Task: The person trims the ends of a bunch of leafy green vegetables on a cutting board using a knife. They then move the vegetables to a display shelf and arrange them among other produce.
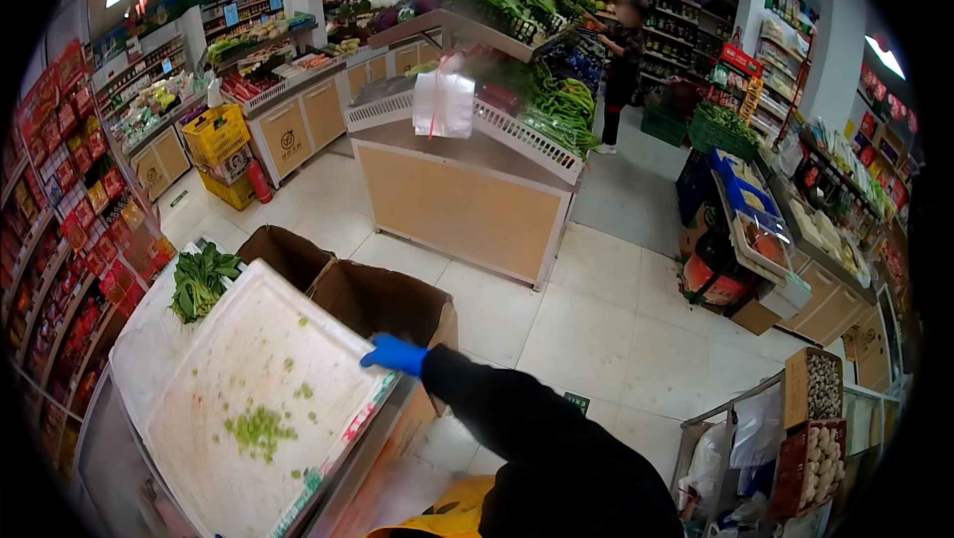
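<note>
My right hand [395,355], in a blue glove, grips the far right corner of a large white foam board or lid [246,381]. Chopped green pieces [259,432] lie in a small heap on the board, with a few bits scattered about. A bundle of leafy greens [201,283] rests on the pale counter [145,359] beyond the board's left side. My left hand is out of view, apart from a tiny blue spot at the bottom edge that cannot be told clearly.
Open cardboard boxes [387,299] stand beyond the counter. Farther ahead is a vegetable stand [462,203] with plastic bags hanging from it. A person [624,61] stands beside it. Packaged goods [82,188] fill racks at left; crates of mushrooms or garlic [820,467] sit at lower right.
</note>
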Action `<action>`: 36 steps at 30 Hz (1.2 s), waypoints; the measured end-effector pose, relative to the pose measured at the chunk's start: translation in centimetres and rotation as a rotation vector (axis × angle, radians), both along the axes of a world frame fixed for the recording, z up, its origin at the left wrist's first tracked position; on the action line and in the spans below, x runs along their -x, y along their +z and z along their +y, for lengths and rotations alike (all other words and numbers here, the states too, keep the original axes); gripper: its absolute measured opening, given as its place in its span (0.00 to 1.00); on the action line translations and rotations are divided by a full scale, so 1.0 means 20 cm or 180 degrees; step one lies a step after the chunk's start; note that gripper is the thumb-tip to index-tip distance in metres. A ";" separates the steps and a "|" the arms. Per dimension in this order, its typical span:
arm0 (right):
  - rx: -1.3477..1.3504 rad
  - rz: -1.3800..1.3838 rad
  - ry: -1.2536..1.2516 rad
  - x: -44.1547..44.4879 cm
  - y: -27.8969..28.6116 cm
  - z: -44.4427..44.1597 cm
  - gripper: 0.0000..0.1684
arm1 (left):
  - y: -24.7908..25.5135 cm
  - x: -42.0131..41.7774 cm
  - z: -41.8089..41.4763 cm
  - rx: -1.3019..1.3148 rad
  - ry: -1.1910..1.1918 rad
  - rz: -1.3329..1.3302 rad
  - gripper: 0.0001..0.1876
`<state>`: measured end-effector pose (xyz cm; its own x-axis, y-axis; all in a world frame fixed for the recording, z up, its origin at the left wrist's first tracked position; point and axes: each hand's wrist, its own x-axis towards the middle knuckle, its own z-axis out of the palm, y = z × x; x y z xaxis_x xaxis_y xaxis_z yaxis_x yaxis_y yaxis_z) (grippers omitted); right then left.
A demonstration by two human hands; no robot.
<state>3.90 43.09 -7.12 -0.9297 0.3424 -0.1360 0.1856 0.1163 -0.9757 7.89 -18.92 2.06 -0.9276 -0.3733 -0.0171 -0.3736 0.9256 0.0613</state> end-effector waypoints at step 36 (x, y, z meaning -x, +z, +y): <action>-0.4042 0.0116 -0.1365 -0.45 0.83 1.60 0.41 | 0.08 -1.10 1.67 -0.2430 -0.1505 0.0575 0.37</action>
<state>12.81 75.14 9.41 -0.7141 0.4756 0.5137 0.4117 0.8788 -0.2414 29.96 14.53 3.69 -0.9934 0.0993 0.0570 0.1088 0.6637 0.7400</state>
